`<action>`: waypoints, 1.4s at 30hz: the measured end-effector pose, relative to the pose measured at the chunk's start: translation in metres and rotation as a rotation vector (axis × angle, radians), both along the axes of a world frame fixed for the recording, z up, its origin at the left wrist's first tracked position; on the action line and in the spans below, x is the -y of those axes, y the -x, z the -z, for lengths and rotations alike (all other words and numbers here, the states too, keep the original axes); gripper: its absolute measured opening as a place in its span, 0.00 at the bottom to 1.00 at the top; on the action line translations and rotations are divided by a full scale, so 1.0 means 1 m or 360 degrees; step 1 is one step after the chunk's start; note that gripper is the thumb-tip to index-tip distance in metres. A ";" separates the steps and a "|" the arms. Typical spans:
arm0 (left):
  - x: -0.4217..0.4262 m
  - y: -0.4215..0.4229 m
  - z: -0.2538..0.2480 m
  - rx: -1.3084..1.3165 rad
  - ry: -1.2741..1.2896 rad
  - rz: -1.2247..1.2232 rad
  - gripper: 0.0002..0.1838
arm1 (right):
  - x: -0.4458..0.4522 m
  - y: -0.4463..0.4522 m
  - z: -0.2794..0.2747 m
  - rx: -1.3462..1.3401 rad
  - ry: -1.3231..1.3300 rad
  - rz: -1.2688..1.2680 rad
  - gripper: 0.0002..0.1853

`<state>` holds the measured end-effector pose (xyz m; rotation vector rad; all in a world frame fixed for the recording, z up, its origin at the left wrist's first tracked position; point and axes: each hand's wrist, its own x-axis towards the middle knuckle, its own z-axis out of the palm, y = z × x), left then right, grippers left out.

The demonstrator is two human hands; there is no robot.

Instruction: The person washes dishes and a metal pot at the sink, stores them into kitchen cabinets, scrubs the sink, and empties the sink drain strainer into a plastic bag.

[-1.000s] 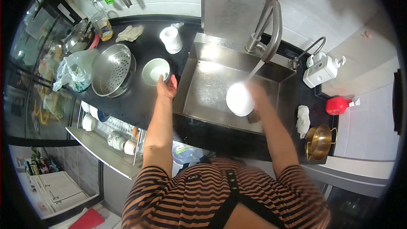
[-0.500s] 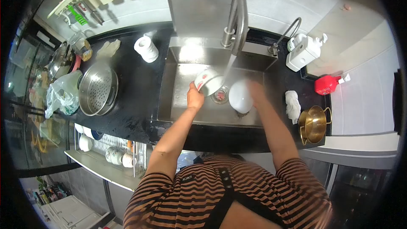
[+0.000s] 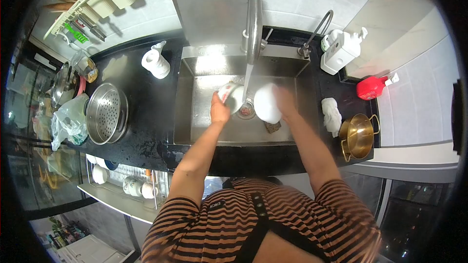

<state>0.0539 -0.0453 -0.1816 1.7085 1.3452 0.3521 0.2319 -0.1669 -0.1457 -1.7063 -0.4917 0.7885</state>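
Note:
My left hand (image 3: 220, 110) is closed on the rim of a white bowl with a red pattern (image 3: 230, 95), held tilted beside the running water (image 3: 248, 79). In my right hand (image 3: 286, 102), blurred by motion, is a second white bowl (image 3: 266, 102), also tilted, just right of the stream. Both bowls are over the steel sink (image 3: 202, 134). Below and between them shows the drain (image 3: 245, 111) with pinkish bits in it. A brownish scrub sponge (image 3: 272, 126) lies on the sink floor beneath the right-hand bowl.
The tall faucet (image 3: 254, 24) arches over the sink. Left on the black counter stand a steamer pot (image 3: 106, 112), a plastic bag (image 3: 70, 119) and a white roll (image 3: 156, 64). At right are a white cloth (image 3: 331, 116), a brass pot (image 3: 358, 136) and a red pump bottle (image 3: 370, 87).
The camera view has turned slightly. The left bowl has tipped more upright toward the water. The right bowl has tilted and shifted, uncovering more of the sponge.

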 end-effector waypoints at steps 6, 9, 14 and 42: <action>0.011 0.015 0.017 0.0443 0.0994 -0.0328 0.26 | -0.023 0.026 -0.043 0.0353 0.0080 -0.0274 0.18; 0.016 0.015 0.039 0.0677 0.1328 -0.0243 0.27 | -0.032 0.046 -0.056 0.0507 0.0167 -0.0460 0.17; 0.027 0.008 0.036 0.0991 0.1616 -0.0400 0.25 | -0.037 0.075 -0.023 0.1166 0.0196 -0.0696 0.15; 0.026 0.017 0.014 0.1434 0.1836 -0.0357 0.21 | -0.237 -0.164 0.033 0.1075 0.0512 -0.0299 0.28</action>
